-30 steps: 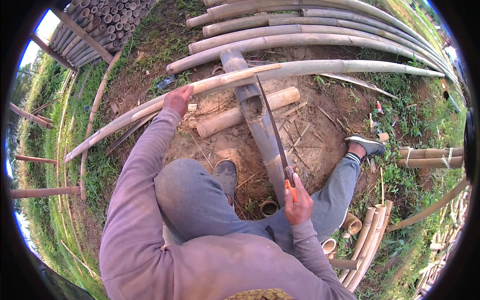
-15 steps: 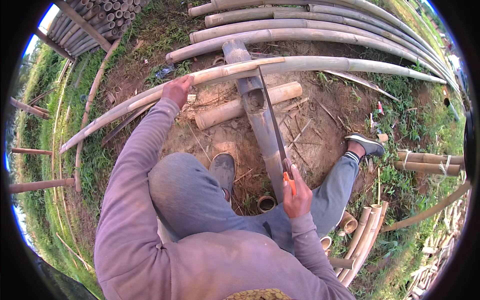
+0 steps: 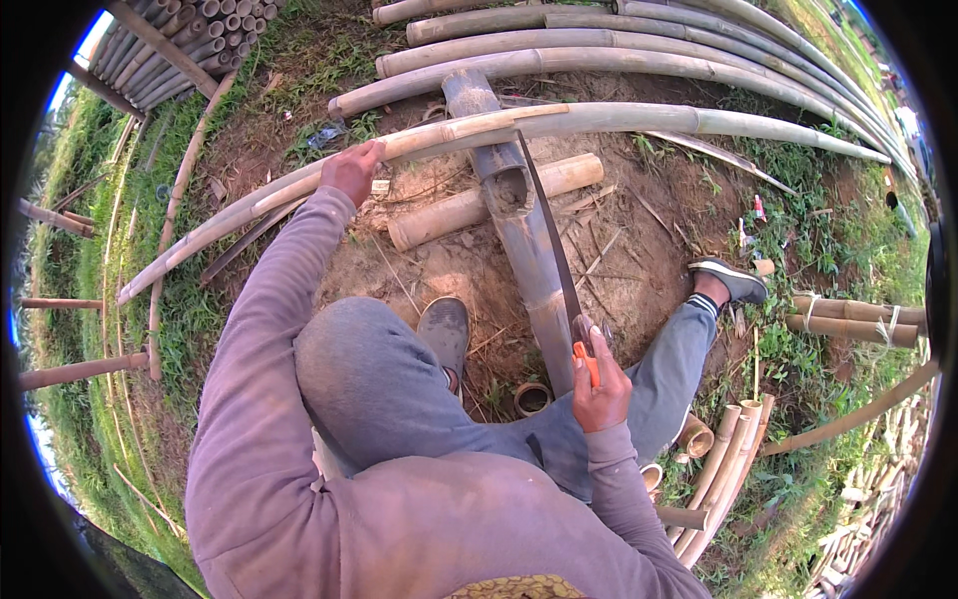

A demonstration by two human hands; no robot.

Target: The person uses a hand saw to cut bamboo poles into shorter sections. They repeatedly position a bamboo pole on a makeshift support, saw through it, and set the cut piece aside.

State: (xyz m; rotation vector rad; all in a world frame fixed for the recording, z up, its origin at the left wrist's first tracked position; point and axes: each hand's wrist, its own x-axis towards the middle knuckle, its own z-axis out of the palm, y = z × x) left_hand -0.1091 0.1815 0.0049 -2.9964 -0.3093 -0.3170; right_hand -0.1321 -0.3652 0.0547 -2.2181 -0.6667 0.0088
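Observation:
My left hand (image 3: 351, 172) is closed around a long bamboo pole (image 3: 639, 119) that lies crosswise in front of me. A paler bamboo length (image 3: 449, 131) runs along the pole's near side there. In my right hand (image 3: 604, 391) is the orange handle of a handsaw (image 3: 552, 235), its dark blade slanting up and away. The blade's far end meets the pole right of my left hand. Beneath the pole, a thick dark bamboo trunk (image 3: 546, 309) with an open hole in its upper side slopes toward me as a support.
Several bamboo poles (image 3: 599, 62) lie side by side beyond the work. A short thick bamboo piece (image 3: 439, 222) crosses under the support. Cut lengths (image 3: 720, 469) lean at the lower right, near a tied bundle (image 3: 858, 321). Stacked bamboo (image 3: 205, 45) fills the far left.
My right hand has drawn the saw slightly back and to the right, its blade still at the pole. My left hand keeps its hold.

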